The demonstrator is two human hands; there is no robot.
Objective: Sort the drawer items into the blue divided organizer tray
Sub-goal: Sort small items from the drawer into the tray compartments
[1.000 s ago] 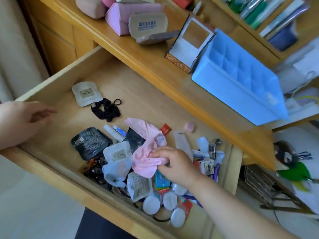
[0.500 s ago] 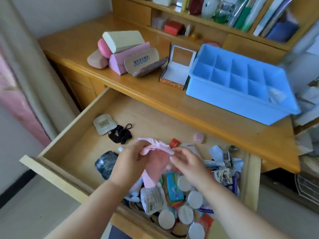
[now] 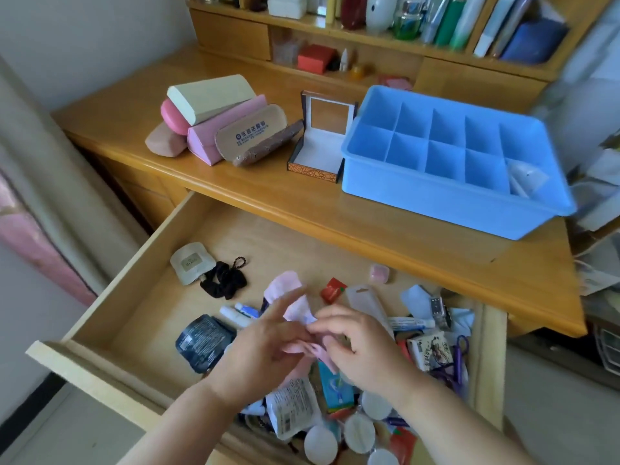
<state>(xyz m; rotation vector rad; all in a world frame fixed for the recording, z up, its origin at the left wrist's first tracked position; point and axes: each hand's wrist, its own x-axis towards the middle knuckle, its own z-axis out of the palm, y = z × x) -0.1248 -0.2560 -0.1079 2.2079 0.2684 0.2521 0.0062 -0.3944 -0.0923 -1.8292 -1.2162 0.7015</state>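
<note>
The open wooden drawer (image 3: 127, 297) holds a heap of small items at its near right. Above that heap, my left hand (image 3: 265, 350) and my right hand (image 3: 359, 344) both hold a pink cloth (image 3: 288, 297); the right pinches its edge, the left has fingers spread beneath it. The blue divided organizer tray (image 3: 449, 203) stands on the desk at the right, with a clear plastic packet (image 3: 526, 176) in its near right compartment. In the drawer lie a black scrunchie (image 3: 224, 280), a beige sachet (image 3: 189, 263), a dark sachet (image 3: 203, 342) and several round white pads (image 3: 359, 431).
A stack of glasses cases (image 3: 218, 119) and an open small box (image 3: 322, 142) sit on the desk (image 3: 268, 196) left of the tray. A shelf (image 3: 369, 28) with bottles and books runs behind. A small pink cube (image 3: 379, 273) and a red packet (image 3: 332, 290) lie at the drawer's back.
My left hand came from the drawer's left edge to the pink cloth, and both hands now work it together. The camera tilted up, bringing the whole tray and shelf into view.
</note>
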